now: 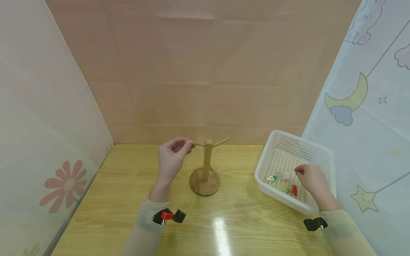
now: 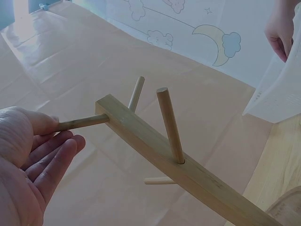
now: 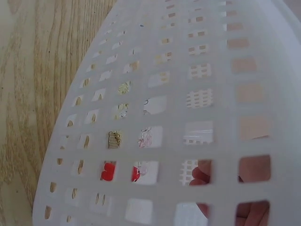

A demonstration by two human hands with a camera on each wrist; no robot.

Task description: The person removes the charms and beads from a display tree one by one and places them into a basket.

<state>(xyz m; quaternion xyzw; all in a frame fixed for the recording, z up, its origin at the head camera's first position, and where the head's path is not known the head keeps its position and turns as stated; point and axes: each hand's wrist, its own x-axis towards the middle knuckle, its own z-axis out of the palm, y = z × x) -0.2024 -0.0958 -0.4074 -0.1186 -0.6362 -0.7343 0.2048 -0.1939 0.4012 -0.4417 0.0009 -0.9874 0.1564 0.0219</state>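
Note:
A wooden stand (image 1: 207, 160) with several pegs rises from a round base on the table. My left hand (image 1: 173, 154) pinches the end of its left peg (image 2: 83, 123) between thumb and forefinger, the other fingers loosely bent below. My right hand (image 1: 313, 177) hangs over the right part of a white perforated basket (image 1: 262, 179), fingertips drawn together and pointing left. Whether something small is between them I cannot tell; the basket wall partly hides them in the right wrist view. Below lie small trinkets, among them a red one (image 1: 294, 190) and a green-and-white one (image 1: 271, 178).
The wooden table (image 1: 128, 185) meets a brown backdrop (image 1: 198, 78) behind the stand. Patterned cloth walls (image 1: 384, 142) stand on both sides, the right one close to the basket. Black wrist cameras are strapped to both forearms.

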